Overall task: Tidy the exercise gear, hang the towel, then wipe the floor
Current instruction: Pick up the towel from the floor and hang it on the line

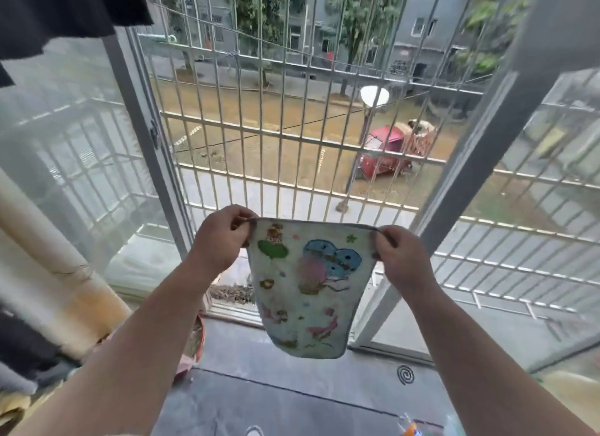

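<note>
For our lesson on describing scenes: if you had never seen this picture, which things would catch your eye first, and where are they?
First comes the small towel with its bright cartoon prints, stretched out at the centre, the left hand and right hand each pinching a top corner. Behind it the metal window grille fills the open window, and beyond the bars at right lies a red cart on the muddy ground.

Metal window grille [292,127] fills 12 o'clock, open sash frames at 10 and 2. Outside through the bars: red cart [384,153] at 1 o'clock, lamp globe [374,95] just above it. Dark cloth [65,10] hangs at 11. Cream curtain [42,273] at 9. Mosquito coil [406,374] on the sill at 5.
</note>
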Demonstrator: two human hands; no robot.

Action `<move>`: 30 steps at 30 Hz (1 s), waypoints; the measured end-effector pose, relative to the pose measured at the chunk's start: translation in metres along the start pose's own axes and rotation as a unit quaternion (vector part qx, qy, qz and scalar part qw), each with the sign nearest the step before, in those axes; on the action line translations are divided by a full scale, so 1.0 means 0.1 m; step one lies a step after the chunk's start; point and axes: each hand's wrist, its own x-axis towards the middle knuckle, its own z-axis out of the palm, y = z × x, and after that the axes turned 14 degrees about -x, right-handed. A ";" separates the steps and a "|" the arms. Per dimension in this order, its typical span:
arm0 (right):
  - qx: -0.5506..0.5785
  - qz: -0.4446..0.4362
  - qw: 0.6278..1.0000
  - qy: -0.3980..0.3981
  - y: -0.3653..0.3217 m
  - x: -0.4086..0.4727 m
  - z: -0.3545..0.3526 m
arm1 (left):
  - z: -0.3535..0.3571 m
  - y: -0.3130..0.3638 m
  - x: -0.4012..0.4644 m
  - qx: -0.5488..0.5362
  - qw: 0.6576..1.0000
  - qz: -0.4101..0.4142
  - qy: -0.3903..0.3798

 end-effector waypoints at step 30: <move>0.064 -0.094 0.983 0.142 -0.68 5.37 0.35 | 0.74 0.54 5.41 -0.071 0.991 0.100 0.057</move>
